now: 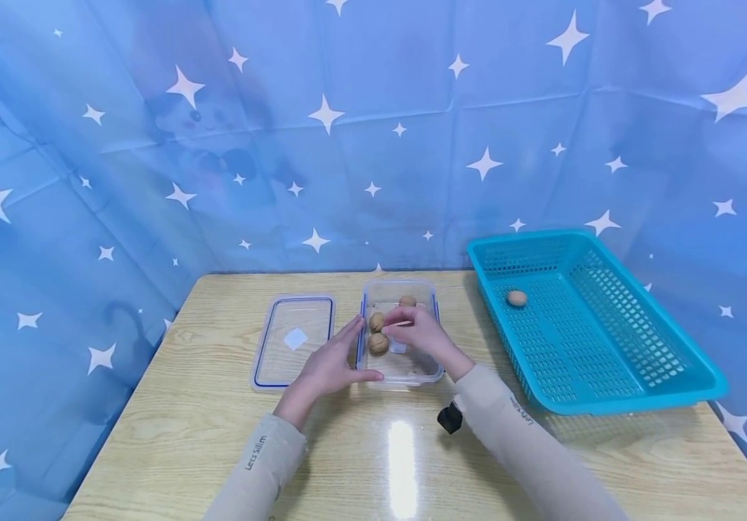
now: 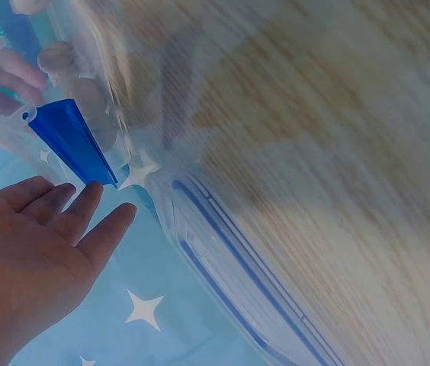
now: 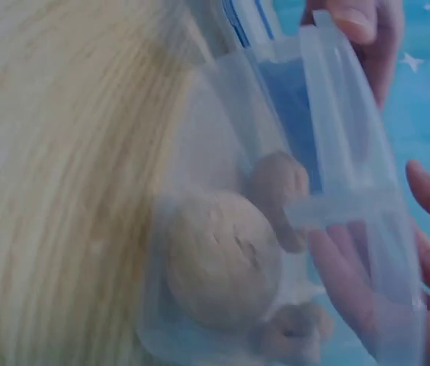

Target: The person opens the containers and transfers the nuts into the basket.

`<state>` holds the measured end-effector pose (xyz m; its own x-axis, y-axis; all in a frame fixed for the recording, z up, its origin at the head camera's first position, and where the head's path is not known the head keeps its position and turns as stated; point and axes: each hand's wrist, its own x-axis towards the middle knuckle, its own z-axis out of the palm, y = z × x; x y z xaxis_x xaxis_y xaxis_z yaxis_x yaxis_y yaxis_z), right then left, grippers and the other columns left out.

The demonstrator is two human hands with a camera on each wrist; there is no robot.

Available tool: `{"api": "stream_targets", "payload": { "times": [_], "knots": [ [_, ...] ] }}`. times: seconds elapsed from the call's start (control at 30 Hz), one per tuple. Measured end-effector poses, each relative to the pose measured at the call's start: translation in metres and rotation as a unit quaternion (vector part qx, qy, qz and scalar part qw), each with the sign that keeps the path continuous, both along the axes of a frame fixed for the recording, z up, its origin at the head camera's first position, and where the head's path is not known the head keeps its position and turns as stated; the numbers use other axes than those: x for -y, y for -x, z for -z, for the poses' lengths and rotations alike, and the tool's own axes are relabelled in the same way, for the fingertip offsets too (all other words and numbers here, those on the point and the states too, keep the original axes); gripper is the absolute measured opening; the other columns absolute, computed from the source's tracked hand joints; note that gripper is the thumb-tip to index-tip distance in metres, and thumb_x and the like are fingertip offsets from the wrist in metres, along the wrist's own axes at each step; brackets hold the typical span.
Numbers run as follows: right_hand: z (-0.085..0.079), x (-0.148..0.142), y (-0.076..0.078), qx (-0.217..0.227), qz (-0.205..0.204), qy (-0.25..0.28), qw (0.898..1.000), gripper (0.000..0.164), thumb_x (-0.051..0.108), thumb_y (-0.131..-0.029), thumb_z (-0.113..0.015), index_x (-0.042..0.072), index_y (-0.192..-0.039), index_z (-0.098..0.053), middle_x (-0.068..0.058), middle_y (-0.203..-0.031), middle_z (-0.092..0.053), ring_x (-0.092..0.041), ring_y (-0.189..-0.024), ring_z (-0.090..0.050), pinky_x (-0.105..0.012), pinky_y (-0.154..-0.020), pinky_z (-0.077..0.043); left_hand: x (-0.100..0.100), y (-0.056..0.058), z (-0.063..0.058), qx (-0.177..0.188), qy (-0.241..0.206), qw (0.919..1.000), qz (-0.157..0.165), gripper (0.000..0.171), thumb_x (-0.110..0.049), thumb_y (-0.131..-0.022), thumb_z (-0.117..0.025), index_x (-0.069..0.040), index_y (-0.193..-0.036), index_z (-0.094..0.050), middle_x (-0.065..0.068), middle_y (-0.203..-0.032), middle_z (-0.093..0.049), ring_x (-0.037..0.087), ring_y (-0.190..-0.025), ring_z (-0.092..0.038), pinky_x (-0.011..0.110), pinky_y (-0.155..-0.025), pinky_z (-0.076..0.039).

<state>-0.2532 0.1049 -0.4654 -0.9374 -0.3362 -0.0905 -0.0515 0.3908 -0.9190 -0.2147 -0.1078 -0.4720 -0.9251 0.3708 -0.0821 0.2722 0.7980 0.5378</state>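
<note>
A clear plastic food box (image 1: 410, 378) with blue side clips holds several walnuts (image 1: 379, 344). My left hand (image 1: 332, 365) is at the box's left side, thumb toward the near corner and fingers straight. In the left wrist view its fingertips reach the blue clip (image 2: 74, 141). My right hand (image 1: 421, 334) dips into the box from the right, fingertips right beside a walnut (image 1: 376, 321) at the left wall. Through the clear wall in the right wrist view, the fingers (image 3: 344, 282) are extended near the walnuts, with nothing seen between them and the thumb.
Left of the box lies its clear lid (image 1: 282, 354) with a blue seal. A turquoise basket (image 1: 666, 347) stands on the right, one walnut-like ball (image 1: 516, 298) inside. A small black object (image 1: 450, 418) shows by the right sleeve. A blue starry curtain (image 1: 380, 145) hangs behind the wooden table (image 1: 171, 434).
</note>
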Motion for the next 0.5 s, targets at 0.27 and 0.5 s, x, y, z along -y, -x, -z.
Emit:
{"api": "stream_targets", "payload": {
  "times": [0.27,0.5],
  "knots": [
    [0.02,0.015,-0.006,0.025,-0.014,-0.051,0.998,0.036,0.022,-0.091,-0.071,0.004,-0.122,-0.068,-0.012,-0.122,-0.07,-0.029,-0.115,-0.064,-0.042,-0.099,-0.055,-0.002,-0.002,0.001,0.0,-0.007,1.0,0.003,0.113,-0.061,-0.076,-0.078,-0.013,-0.16,-0.02,0.003,-0.169,-0.017,0.036,-0.145,-0.038,0.054,-0.112,-0.043],
    [0.021,0.018,-0.007,0.06,-0.025,-0.039,0.997,0.034,0.016,-0.089,-0.073,0.003,-0.121,-0.068,-0.012,-0.117,-0.071,-0.023,-0.106,-0.067,-0.037,-0.095,-0.057,-0.002,-0.001,0.0,-0.003,0.002,1.0,0.002,0.113,-0.061,-0.076,-0.078,-0.013,-0.16,-0.02,0.004,-0.169,-0.018,0.036,-0.145,-0.039,0.055,-0.111,-0.044]
  ]
}}
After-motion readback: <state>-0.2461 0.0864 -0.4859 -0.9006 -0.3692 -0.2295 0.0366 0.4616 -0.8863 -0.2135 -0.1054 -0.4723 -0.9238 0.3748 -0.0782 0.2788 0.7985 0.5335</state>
